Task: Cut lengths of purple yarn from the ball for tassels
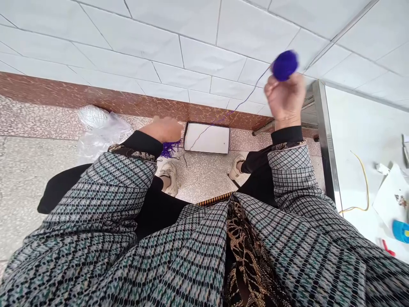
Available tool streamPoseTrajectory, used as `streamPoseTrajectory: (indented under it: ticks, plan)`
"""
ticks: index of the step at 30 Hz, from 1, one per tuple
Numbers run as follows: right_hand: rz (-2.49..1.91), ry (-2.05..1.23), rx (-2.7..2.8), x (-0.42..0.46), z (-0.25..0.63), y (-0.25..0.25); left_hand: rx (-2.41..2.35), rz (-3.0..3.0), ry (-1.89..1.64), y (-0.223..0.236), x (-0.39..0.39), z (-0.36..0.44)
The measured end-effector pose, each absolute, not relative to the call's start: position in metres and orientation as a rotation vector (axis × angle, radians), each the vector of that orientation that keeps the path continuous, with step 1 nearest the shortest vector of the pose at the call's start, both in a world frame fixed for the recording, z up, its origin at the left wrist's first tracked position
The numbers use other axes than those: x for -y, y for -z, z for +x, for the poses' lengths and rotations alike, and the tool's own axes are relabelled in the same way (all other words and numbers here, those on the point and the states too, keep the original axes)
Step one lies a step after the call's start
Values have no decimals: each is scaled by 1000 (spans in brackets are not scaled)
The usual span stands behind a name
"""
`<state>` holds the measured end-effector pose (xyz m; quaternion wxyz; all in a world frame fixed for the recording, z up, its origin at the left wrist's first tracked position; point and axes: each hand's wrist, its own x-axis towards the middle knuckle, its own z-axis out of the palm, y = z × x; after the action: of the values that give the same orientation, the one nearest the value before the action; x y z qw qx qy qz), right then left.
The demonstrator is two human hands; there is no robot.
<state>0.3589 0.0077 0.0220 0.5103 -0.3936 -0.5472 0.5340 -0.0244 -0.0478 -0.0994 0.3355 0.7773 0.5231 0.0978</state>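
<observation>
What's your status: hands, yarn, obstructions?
Right hand raised, holding purple yarn ball. Left hand lower, purple strands beneath it. Purple thread crosses dark-edged white box in view; no visible snag.

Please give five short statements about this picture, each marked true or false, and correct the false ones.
1. The right hand holds up a purple yarn ball. True.
2. The white yarn lies at the picture's right edge. False: it lies at the left, by a clear plastic bag.
3. A purple thread slants down from the ball. True.
4. The yellow cord lies on the floor. False: it lies on the white surface at the right.
5. The left hand is close to purple strands. True.
</observation>
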Motion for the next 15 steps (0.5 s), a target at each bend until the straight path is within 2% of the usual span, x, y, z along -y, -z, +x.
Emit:
streamPoseTrajectory:
  ticks: [3,5,7,11,15]
  plan:
    - [-893,-1700,1430,9,321,-1,-1424,1908,-408,82,46,-9]
    - [-827,-1929,1459,17,296,10,-1240,1772,-681,66,49,15]
    - [-802,-2026,1417,20,280,15,-1098,1633,-860,55,55,40]
    - [-904,-1755,1212,10,272,18,-1210,1602,-905,49,66,67]
    - [-1162,-1475,1194,0,274,28,-1089,1953,-699,38,72,61]
